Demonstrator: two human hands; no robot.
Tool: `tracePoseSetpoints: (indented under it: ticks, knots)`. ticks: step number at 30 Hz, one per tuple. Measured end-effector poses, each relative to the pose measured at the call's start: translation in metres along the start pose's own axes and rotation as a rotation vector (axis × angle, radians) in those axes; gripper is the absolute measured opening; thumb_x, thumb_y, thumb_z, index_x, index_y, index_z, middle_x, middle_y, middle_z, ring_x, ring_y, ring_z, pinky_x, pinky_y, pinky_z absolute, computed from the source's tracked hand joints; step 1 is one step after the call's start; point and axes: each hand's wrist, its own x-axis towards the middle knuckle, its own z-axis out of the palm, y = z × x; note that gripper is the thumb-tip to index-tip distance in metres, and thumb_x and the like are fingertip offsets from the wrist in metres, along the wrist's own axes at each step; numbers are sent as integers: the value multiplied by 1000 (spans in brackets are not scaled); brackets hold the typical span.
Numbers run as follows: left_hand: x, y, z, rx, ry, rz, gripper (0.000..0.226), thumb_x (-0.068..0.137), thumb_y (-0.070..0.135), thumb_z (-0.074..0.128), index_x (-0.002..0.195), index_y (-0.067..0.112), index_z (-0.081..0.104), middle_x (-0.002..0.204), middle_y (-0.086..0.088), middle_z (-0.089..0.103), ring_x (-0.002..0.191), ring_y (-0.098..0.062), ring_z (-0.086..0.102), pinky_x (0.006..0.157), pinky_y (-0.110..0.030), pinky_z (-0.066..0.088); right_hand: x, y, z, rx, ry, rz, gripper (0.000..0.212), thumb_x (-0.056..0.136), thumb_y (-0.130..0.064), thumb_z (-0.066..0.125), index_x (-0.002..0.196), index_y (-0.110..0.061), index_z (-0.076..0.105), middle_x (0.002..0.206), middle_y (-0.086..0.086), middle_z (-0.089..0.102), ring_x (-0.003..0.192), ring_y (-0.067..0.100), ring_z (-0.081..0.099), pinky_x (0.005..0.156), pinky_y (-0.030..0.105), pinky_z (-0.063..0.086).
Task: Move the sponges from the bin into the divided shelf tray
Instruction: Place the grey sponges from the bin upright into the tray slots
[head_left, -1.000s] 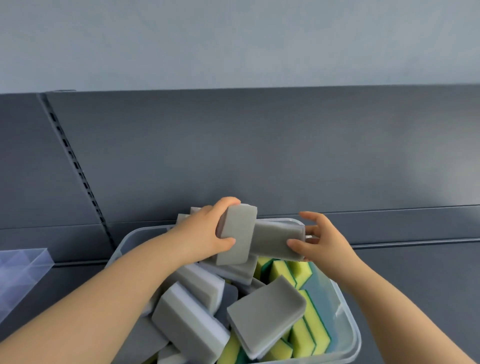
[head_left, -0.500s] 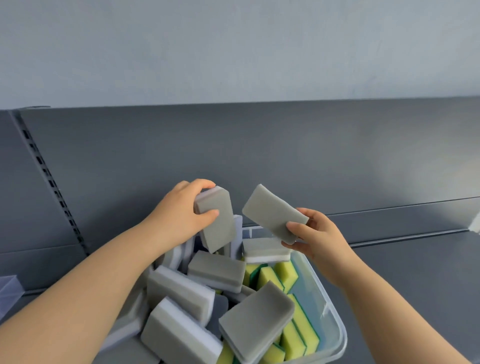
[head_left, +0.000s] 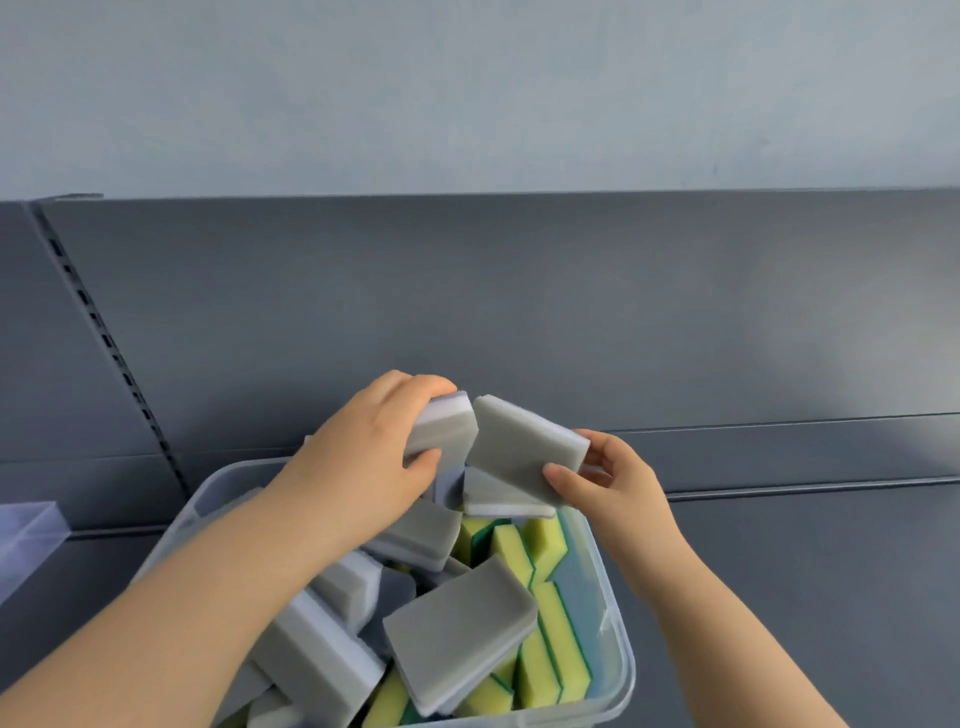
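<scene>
Dark grey sheet-metal shelving (head_left: 519, 312) with a slotted upright (head_left: 104, 338) fills the background below a pale wall, and a translucent plastic bin (head_left: 621, 670) sits low in view. The bin is heaped with loose grey foam sponges (head_left: 457, 629) and a row of yellow sponges with green scouring faces (head_left: 545, 618). Above its far end, the left hand (head_left: 363, 467) wraps fingers and thumb round a grey-and-white rectangular sponge (head_left: 449, 434). The right hand (head_left: 618, 488) pinches a second grey rectangular sponge (head_left: 524, 447) by one short end, and the two upper corners sit just beside each other. A clear plastic tray corner (head_left: 26, 540), probably the divided shelf tray, shows at the far left edge, well apart from both. Carrying both over at once looks sensible. The soft, springy foam should forgive a firm squeeze, and the blocks should go in flat and square to the dividers, which are out of view.
</scene>
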Motion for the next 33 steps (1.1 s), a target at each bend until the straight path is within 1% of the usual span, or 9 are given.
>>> tracePoseSetpoints:
  ticks: [2,5,8,14,17,22,26,30,33]
  knots:
    - [-8,2,2,28,13,-11,52,85,17,60,131,36,42,118,15,44,97,-8,49,81,-28,43,-2,0,2,-30,-19,-8,29,79,-16,70,104,-27,58,95,-6,66,89,12,65,72,23,51]
    - [-27,1,-8,86,35,0,60,87,15,58,137,41,38,112,13,43,82,-1,42,67,-12,38,-10,-7,9,-120,-44,-58,33,79,-18,70,108,-27,56,95,-10,64,89,7,62,66,16,49]
    - [-51,-4,-32,162,74,46,60,82,7,63,133,33,48,107,7,47,79,-1,35,59,-7,29,-25,-25,22,-178,-57,-150,35,79,-18,70,109,-30,55,97,-16,63,91,1,59,67,13,48]
    - [-125,-32,-99,270,150,55,56,77,8,67,126,28,50,108,8,48,67,-2,36,53,-9,27,-81,-74,86,-276,-103,-338,37,79,-19,70,107,-35,52,100,-19,59,94,1,57,77,21,48]
    - [-184,-59,-138,313,197,43,56,74,8,71,123,26,51,107,7,50,76,-2,38,51,-23,43,-128,-86,139,-314,-152,-396,39,78,-20,71,109,-35,52,102,-17,59,93,1,56,78,19,46]
    - [-296,-117,-205,379,267,7,62,70,11,77,122,27,49,108,5,54,92,-12,48,60,-36,53,-213,-93,239,-360,-199,-431,45,77,-21,71,114,-38,50,106,-15,56,94,3,54,82,20,45]
    - [-366,-153,-235,420,254,-46,61,64,12,82,118,22,55,103,2,60,92,-13,48,57,-31,51,-268,-91,308,-412,-242,-453,51,77,-20,72,122,-30,51,110,-13,55,98,6,53,90,24,44]
    - [-401,-190,-249,398,248,-78,63,63,12,83,118,19,55,102,1,64,93,-13,48,70,-32,51,-295,-88,351,-501,-297,-456,55,81,-17,69,130,-25,45,112,-15,50,105,6,49,90,18,37]
    - [-412,-222,-253,343,278,-146,65,64,10,83,121,18,55,102,1,65,96,-13,47,74,-35,51,-292,-86,378,-550,-285,-459,54,81,-17,68,130,-24,46,118,-11,54,105,6,48,90,18,34]
